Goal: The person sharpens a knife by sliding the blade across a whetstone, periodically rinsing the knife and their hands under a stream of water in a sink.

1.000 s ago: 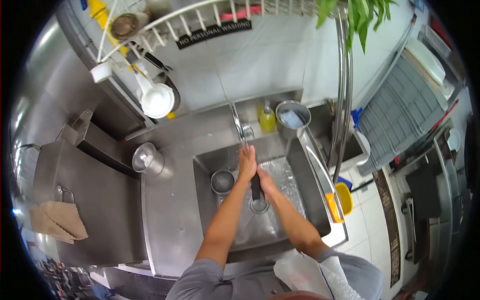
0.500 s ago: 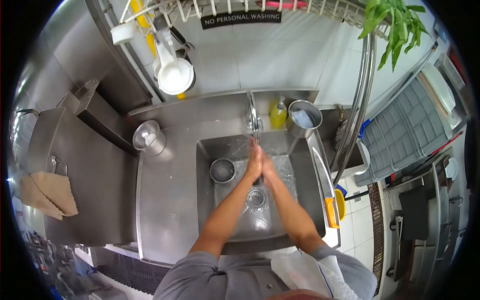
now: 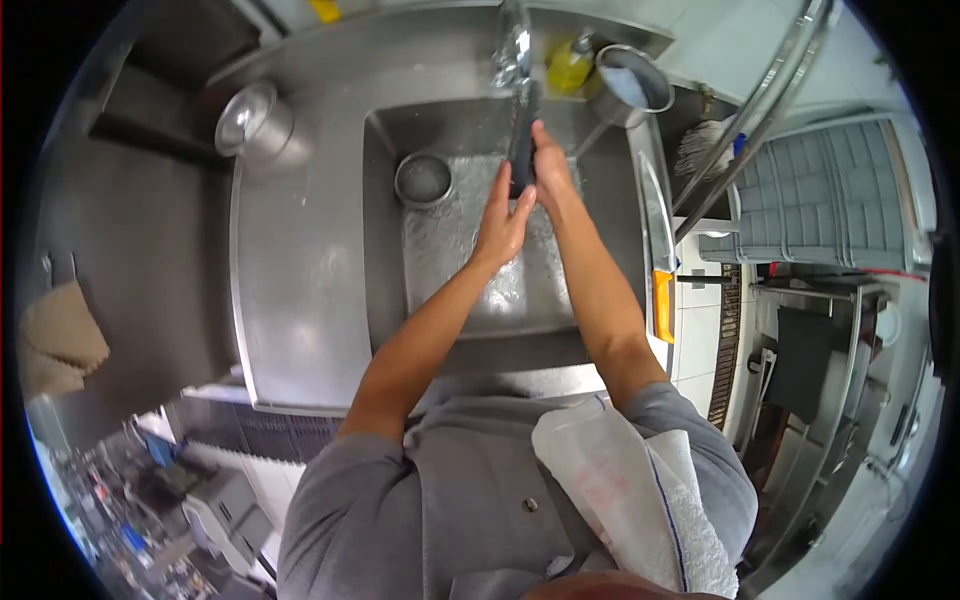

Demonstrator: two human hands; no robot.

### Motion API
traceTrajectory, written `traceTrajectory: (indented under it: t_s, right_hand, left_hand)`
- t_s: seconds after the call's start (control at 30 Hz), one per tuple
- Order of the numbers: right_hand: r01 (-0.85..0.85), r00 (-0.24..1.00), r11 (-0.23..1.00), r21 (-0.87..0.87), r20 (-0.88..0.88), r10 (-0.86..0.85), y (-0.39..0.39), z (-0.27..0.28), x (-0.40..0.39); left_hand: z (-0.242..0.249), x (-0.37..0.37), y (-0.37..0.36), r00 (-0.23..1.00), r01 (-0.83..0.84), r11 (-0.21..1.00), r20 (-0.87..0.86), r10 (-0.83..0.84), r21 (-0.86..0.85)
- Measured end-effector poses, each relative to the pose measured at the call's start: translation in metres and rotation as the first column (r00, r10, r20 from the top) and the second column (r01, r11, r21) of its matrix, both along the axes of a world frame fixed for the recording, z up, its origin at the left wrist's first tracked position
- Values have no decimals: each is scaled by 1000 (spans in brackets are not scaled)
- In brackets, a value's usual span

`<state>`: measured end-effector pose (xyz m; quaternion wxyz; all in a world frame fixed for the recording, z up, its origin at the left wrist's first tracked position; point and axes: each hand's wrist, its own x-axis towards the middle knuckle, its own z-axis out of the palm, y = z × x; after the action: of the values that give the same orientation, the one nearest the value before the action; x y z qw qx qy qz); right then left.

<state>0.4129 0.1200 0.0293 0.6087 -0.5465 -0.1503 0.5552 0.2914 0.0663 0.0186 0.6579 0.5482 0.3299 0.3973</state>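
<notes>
A dark, elongated object stands out between my hands over the sink, beneath the metal tap. Its exact kind cannot be made out. My left hand has it by the lower end, thumb across and fingers along the left side. Closed against its right side is my right hand, with part of the fingers hidden. Water runs from the tap over the object, and both hands look wet. To the left of them, a small round metal bowl rests on the wet sink bottom.
A knife with an orange handle lies along the sink's right rim. Behind the sink stand a yellow soap bottle and a metal pot. Another metal container sits on the left drainboard. Brown paper towels hang far left.
My hands have come apart from being pressed palm to palm, and the dark object between them now shows. The view has tilted down, so the tap and sink appear higher.
</notes>
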Motion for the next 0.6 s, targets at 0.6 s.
traceTrajectory:
  t_s: [0.6]
  right_hand:
    - [-163, 409, 986, -43, 906, 107, -193, 10, 32]
  left_hand:
    - [19, -252, -65, 443, -417, 844, -736, 513, 337]
